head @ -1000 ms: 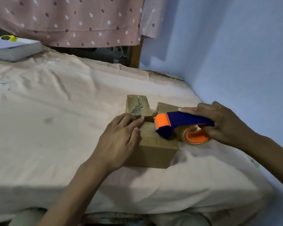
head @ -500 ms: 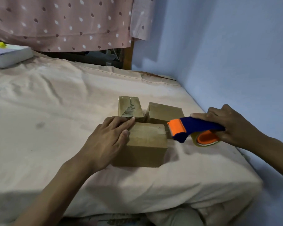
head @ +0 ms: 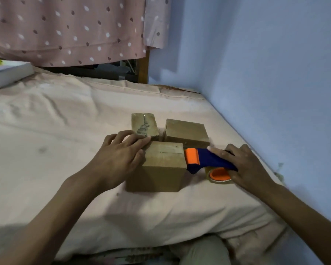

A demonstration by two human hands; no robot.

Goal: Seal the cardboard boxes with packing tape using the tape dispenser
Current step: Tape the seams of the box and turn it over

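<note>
The tape dispenser (head: 208,161) lies with its long axis running roughly nine to three o'clock, orange nose pointing at nine and touching the near box (head: 163,165) at its upper right edge. The right hand (head: 245,167) grips the handle, fingers curled round it. The left hand (head: 120,159) rests flat on the box's left side, fingers straight. Two more boxes (head: 185,132) sit at twelve o'clock on the bed (head: 46,150).

Head-worn view, angled down, close over the bed (head: 46,131).
</note>
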